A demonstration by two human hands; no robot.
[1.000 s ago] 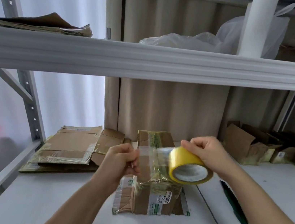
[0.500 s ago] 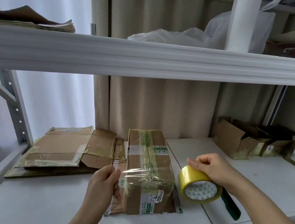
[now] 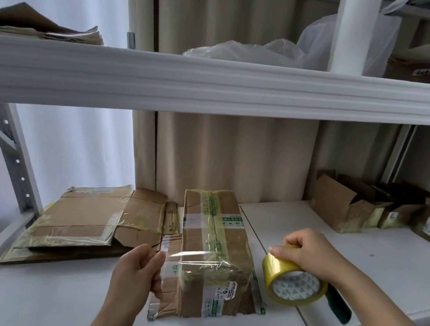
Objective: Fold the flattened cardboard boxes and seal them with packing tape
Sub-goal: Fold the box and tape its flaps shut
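The box (image 3: 216, 251) stands folded on the lower shelf (image 3: 401, 261), near the front edge, w/ old tape and labels on its top and front. The left hand (image 3: 138, 271) is at the box's left side, fingers curled, and it pinches the free end of the clear tape strip (image 3: 190, 254) between thumb and fingers. The strip goes from this hand across the top of the box, near its front edge, toward the right; I cannot tell if it already sticks to the cardboard. The right hand (image 3: 309, 252) grips the tape roll (image 3: 294, 280) from above, fingers curled over the yellow rim, just beside the box on its right, w/ the roll's open core facing the camera. Under the right wrist lies a dark green tool (image 3: 338, 307) on the shelf, partly hidden. To the left of the box is a pile of flat cardboard (image 3: 82, 216), touching or almost touching it. At the back right of the shelf stand some open small boxes (image 3: 346, 206), well apart from the hands. On the upper shelf (image 3: 219, 83) are a plastic bag (image 3: 251, 50), a white roll (image 3: 355, 30) and more flat cardboard at the left.
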